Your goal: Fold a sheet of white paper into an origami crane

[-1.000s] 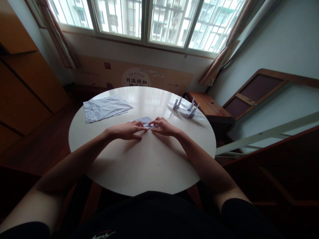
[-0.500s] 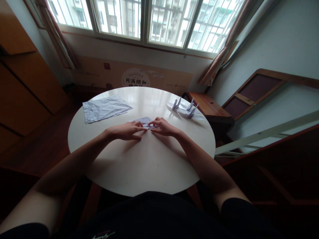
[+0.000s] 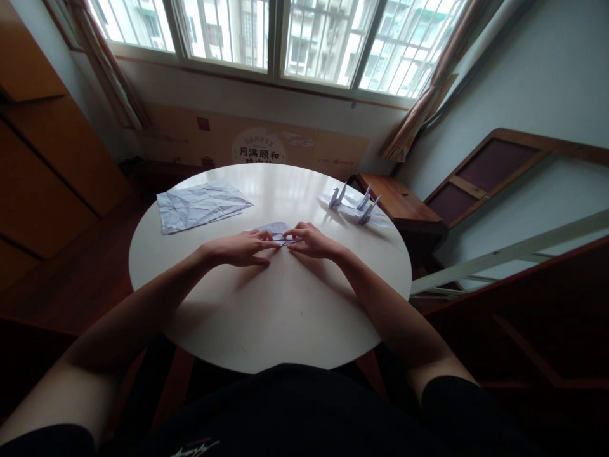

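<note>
A small folded piece of pale paper (image 3: 275,229) lies near the middle of the round white table (image 3: 266,317). My left hand (image 3: 242,248) rests on the table with its fingertips pinched on the paper's near left edge. Just to the right, my right hand (image 3: 311,242) pinches the paper's near right edge, its fingers curled. Most of the paper's near side is hidden under my fingers.
A creased sheet of paper (image 3: 200,204) lies at the table's far left. Folded paper cranes (image 3: 356,206) stand at the far right edge. A wooden bench (image 3: 397,204) sits beyond the table on the right, a cardboard panel (image 3: 259,145) under the window.
</note>
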A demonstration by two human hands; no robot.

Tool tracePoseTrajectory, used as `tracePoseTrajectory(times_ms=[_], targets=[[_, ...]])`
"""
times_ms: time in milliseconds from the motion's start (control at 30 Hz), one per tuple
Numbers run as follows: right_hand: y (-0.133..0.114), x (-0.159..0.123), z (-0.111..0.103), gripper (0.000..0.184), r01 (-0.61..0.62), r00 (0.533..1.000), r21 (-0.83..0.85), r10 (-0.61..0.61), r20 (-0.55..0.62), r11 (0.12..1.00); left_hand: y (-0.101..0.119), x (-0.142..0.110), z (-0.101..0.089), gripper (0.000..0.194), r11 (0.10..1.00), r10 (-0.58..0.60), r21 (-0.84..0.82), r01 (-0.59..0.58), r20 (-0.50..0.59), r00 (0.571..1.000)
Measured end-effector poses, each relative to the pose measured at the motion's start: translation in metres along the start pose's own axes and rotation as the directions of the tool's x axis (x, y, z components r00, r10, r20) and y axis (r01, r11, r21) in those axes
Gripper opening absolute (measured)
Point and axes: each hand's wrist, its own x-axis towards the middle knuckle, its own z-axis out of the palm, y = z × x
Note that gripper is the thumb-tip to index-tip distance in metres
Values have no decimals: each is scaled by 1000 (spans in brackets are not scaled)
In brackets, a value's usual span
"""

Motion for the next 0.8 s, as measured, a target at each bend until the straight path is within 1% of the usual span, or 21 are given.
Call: tracePoseTrajectory(times_ms=[100,267,533,667,800], targets=[[0,0,0,37,5,1000,-2,-5,-4,1000,2,0,-1,56,1000,8,1,-8,-8,1000],[-1,0,0,36,-1,1000,2,1,-6,1000,4,1,-3,55,1000,-6,3,6,13,1000],[-1,0,0,37,-10,1000,21,10,0,1000,2,-1,-2,56,1000,13,-16,-13,-3,1000],[1,0,1,37,6,1000,30,-6,-6,1000,1,-1,-1,55,999,19,-30,-19,-14,1000],[4,0,2,37,28,1000,34,-28,-10,999,2,-1,-2,54,1000,5,-28,-5,-1,1000]])
